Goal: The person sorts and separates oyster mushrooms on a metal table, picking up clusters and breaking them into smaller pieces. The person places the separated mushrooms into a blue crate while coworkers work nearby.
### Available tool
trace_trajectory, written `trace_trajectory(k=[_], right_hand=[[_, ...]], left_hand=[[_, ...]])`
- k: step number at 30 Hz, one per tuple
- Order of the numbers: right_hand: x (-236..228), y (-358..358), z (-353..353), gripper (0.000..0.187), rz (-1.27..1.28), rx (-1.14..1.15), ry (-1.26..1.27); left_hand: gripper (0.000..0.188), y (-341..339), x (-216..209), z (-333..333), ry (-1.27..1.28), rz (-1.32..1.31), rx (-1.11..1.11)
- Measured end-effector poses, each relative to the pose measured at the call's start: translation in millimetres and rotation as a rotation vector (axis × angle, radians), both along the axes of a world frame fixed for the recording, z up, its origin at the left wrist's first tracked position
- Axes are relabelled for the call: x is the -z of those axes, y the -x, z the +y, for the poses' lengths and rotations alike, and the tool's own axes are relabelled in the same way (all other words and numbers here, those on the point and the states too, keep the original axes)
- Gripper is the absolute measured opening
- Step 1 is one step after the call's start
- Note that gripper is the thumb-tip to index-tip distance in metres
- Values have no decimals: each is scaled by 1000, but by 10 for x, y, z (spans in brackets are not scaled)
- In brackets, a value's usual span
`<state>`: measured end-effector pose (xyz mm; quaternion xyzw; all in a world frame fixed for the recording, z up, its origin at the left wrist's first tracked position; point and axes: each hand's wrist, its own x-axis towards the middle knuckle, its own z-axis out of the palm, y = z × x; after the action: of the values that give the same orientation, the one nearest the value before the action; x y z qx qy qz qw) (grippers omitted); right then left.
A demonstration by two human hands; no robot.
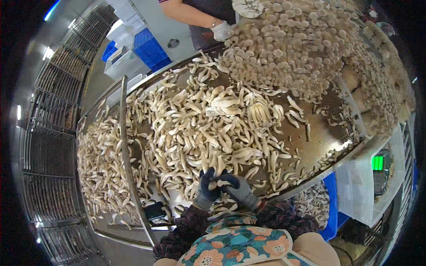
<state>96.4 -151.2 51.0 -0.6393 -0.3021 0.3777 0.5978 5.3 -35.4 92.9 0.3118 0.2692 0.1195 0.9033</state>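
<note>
Both my hands wear grey gloves with dark fingers and meet at the near edge of a metal table [317, 133]. My left hand [206, 191] is closed around pale, long-stemmed mushrooms [215, 160] that point away from me. Against it, my right hand [239, 189] has its fingers curled over a mushroom piece [220, 182] between the two hands. Just beyond them lies a broad heap of loose mushrooms [186, 124]. Within the heap sit larger joined clusters [223, 104]. Gloves hide part of what I grip.
A metal divider [124, 146] separates another mushroom pile [104, 164] at left. A black object [154, 211] lies beside it. Across the table, a co-worker's gloved hand [222, 32] touches massed capped mushrooms [288, 44]. At right are a blue crate [330, 208] and a white crate [357, 190].
</note>
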Motion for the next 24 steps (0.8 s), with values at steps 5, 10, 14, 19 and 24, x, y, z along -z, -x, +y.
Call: trace_trajectory(k=[5,10,14,19,24], right_hand=[[290,-232,212,26,125,328,95],[332,-624,411,57,110,386,207],[176,-169,543,37,-46,327,34],[-451,351,580,31,-271,113,81],[-195,322,671,23,108,349,-103]], left_hand=[[24,231,232,40,-774,526,78],[21,347,346,243,-1515,408,116],[28,556,597,328,-744,304,-152],[27,528,-12,382,-1224,112,-3],[18,823,540,517,-780,145,-11]])
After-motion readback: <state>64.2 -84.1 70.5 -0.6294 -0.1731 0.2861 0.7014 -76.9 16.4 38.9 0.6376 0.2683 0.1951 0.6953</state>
